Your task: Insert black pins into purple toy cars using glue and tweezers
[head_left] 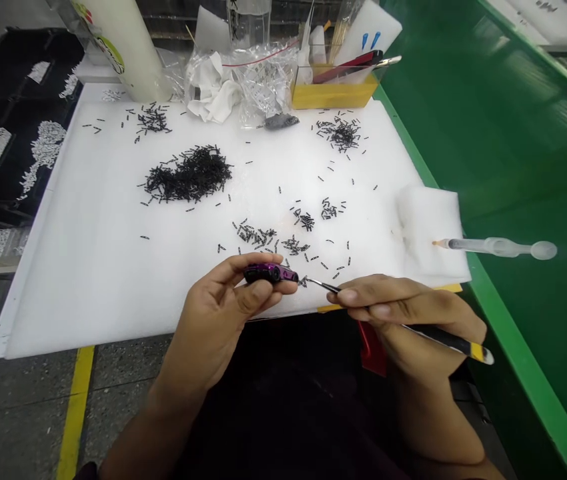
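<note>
My left hand (pixel 223 303) is closed on a small purple toy car (pixel 272 273) with black wheels, pinched between thumb and fingers above the front of the white foam sheet (pixel 88 280). In my right hand (pixel 408 313) are black tweezers (pixel 443 338) with a yellow band near the end. Their fine tip points left, just short of the car's right end. A tiny dark piece shows near the tip; whether the tweezers grip it I cannot tell. Small black strip-like parts (pixel 258 235) lie scattered on the foam just beyond the car.
A dense heap of black parts (pixel 191 175) lies left of middle, with smaller piles around. A syringe (pixel 493 247) rests on a folded foam piece (pixel 433 207) at right. Behind stand a yellow-bottomed tool box (pixel 333 97), plastic bags (pixel 266 83) and a pale bottle (pixel 128 50). A green wall (pixel 488 100) borders the right.
</note>
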Motion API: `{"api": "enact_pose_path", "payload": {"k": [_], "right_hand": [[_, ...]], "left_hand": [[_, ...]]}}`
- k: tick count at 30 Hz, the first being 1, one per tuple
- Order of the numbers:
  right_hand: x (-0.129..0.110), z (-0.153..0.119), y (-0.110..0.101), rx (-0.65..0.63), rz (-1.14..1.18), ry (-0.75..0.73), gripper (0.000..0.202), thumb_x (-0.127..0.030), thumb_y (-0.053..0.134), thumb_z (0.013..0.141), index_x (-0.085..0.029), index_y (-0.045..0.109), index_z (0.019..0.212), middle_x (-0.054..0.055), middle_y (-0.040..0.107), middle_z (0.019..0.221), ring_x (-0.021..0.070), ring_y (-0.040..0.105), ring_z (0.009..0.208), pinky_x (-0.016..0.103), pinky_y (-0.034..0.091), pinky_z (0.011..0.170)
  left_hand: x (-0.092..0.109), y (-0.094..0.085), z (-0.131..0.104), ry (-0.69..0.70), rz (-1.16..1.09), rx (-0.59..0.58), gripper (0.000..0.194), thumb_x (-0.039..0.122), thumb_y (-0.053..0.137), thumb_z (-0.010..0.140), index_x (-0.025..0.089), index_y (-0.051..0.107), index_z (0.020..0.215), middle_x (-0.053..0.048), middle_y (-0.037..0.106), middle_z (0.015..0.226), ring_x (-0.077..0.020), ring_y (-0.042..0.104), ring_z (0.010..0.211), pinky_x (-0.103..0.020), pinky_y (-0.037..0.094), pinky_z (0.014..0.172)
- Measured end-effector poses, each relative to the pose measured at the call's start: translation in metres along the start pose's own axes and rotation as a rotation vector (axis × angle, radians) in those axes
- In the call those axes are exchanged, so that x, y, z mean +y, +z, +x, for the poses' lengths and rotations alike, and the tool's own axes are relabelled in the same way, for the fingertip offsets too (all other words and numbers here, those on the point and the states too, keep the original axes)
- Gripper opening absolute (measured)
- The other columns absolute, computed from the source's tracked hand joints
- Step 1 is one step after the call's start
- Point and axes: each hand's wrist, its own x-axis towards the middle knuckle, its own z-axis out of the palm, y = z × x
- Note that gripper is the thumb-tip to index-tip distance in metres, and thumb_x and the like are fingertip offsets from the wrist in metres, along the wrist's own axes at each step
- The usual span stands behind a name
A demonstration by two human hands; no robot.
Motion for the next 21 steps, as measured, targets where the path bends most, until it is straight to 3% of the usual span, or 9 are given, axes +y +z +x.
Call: {"api": "enact_pose_path", "payload": {"k": [5, 10, 13, 16, 18, 21], "right_hand": [[0.003, 0.009, -0.011, -0.173, 0.179, 0.026, 0.041, -0.004, 0.080, 0.093, -0.030, 0.080, 0.125, 0.006, 0.087, 0.114, 0.0265, 0.086, 0.100, 0.039, 0.077, 0.077], [0.003, 0.009, -0.011, -0.190, 0.233, 0.018, 0.043, -0.002, 0.078, 0.094, -0.028, 0.079, 0.129, 0.006, 0.086, 0.117, 0.0268, 0.086, 0.103, 0.040, 0.078, 0.078], [-0.002, 0.005, -0.010, -0.146, 0.114, -0.006, 0.044, -0.003, 0.078, 0.096, -0.031, 0.077, 0.130, 0.004, 0.086, 0.118, 0.0246, 0.086, 0.102, 0.037, 0.078, 0.078], [-0.015, -0.004, -0.008, -0.091, -0.121, -0.057, 0.067, 0.008, 0.079, 0.087, -0.034, 0.072, 0.139, 0.002, 0.085, 0.123, 0.0215, 0.086, 0.099, 0.032, 0.077, 0.077], [-0.023, -0.011, -0.005, -0.101, -0.288, -0.116, 0.076, 0.013, 0.079, 0.081, -0.029, 0.069, 0.143, 0.003, 0.085, 0.125, 0.0197, 0.086, 0.098, 0.027, 0.076, 0.080], [-0.030, -0.020, 0.002, -0.134, -0.446, -0.248, 0.050, 0.012, 0.077, 0.082, -0.016, 0.075, 0.124, 0.008, 0.084, 0.127, 0.0209, 0.085, 0.105, 0.028, 0.075, 0.090]], "left_hand": [[0.005, 0.002, 0.009, -0.064, -0.031, -0.109, 0.026, 0.016, 0.097, 0.083, 0.026, 0.088, 0.105, -0.002, 0.087, 0.099, -0.0159, 0.086, 0.096, -0.015, 0.066, 0.090], [0.002, 0.003, 0.013, -0.106, -0.055, -0.139, 0.034, 0.006, 0.099, 0.076, 0.027, 0.089, 0.101, -0.001, 0.087, 0.105, -0.0161, 0.086, 0.093, -0.018, 0.068, 0.085], [-0.001, 0.007, 0.014, -0.071, -0.065, -0.108, 0.035, 0.003, 0.100, 0.073, 0.026, 0.088, 0.096, 0.001, 0.086, 0.110, -0.0130, 0.085, 0.091, -0.016, 0.068, 0.085], [-0.006, 0.017, 0.014, 0.015, -0.131, -0.015, 0.030, 0.006, 0.101, 0.073, 0.024, 0.087, 0.093, 0.003, 0.086, 0.105, -0.0094, 0.083, 0.088, -0.013, 0.066, 0.086], [-0.008, 0.024, 0.013, 0.052, -0.217, 0.057, 0.028, 0.009, 0.101, 0.073, 0.023, 0.085, 0.091, 0.004, 0.085, 0.101, -0.0070, 0.082, 0.084, -0.010, 0.065, 0.081], [-0.010, 0.035, 0.011, 0.029, -0.346, 0.151, 0.031, 0.008, 0.102, 0.071, 0.020, 0.082, 0.091, 0.004, 0.083, 0.100, -0.0061, 0.081, 0.083, -0.007, 0.063, 0.074]]}}
